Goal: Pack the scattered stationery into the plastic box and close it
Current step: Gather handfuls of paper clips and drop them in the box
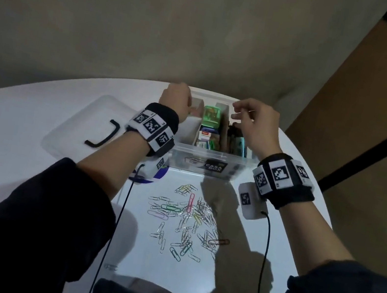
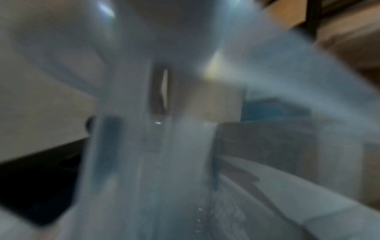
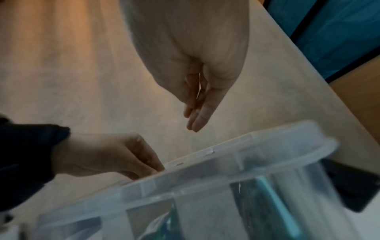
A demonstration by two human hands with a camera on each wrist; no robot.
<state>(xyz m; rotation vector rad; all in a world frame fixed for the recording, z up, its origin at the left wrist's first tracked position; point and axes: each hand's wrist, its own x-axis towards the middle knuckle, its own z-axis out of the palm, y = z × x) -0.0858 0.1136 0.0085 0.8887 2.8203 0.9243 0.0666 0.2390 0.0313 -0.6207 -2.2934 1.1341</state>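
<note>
The clear plastic box (image 1: 211, 153) labelled CASA BOX stands open at the far middle of the white table, its compartments holding a green case (image 1: 211, 116) and other small packs. My left hand (image 1: 182, 95) is at the box's far left corner with fingers curled; in the right wrist view this left hand (image 3: 123, 157) pinches the box rim (image 3: 226, 155). My right hand (image 1: 236, 112) hovers above the right compartments, fingers (image 3: 195, 120) hanging loosely with nothing clearly in them. Several coloured paper clips (image 1: 187, 217) lie scattered in front of the box. The left wrist view is a blur of clear plastic (image 2: 144, 146).
The clear lid (image 1: 74, 125) with a black handle lies flat to the left of the box. A blue and white round object (image 1: 155, 178) sits under my left wrist. One stray clip (image 1: 111, 266) lies near the table's front edge. A brown panel (image 1: 371, 126) stands at the right.
</note>
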